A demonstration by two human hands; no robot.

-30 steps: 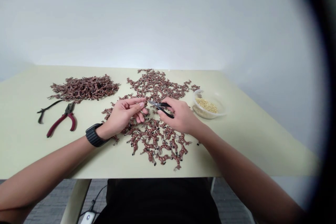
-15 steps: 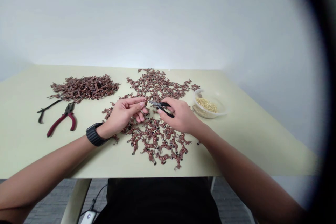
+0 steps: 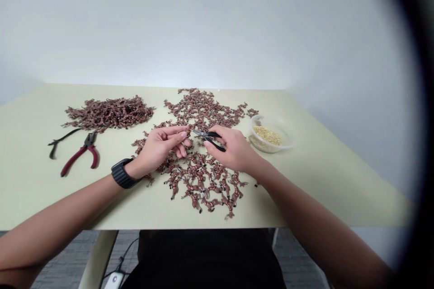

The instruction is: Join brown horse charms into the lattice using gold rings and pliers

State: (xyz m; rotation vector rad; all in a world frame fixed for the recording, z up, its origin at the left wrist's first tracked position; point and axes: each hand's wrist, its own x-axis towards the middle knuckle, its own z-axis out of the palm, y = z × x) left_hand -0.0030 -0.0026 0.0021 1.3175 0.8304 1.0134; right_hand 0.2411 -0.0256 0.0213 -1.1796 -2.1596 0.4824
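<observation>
Over the middle of the table, my left hand [image 3: 167, 143] pinches a small brown animal figurine [image 3: 188, 131] between thumb and forefinger; most of it is hidden by the fingers. My right hand [image 3: 233, 148] is wrapped round the black handles of small pliers [image 3: 214, 135]. The pliers' metal tips point left and meet the figurine at my left fingertips. Whether they grip a tiny part there is too small to tell. Beneath and around both hands lie many similar brown figurines [image 3: 213, 185], spread over the table.
A dense heap of brown figurines [image 3: 110, 113] sits at the back left. In front of it lie red-handled pliers [image 3: 84, 151] and a thin black tool or strap [image 3: 63, 140]. A clear round tub [image 3: 289, 141] with small gold pieces [image 3: 267, 135] stands right of my right hand on the pale table [image 3: 339, 180].
</observation>
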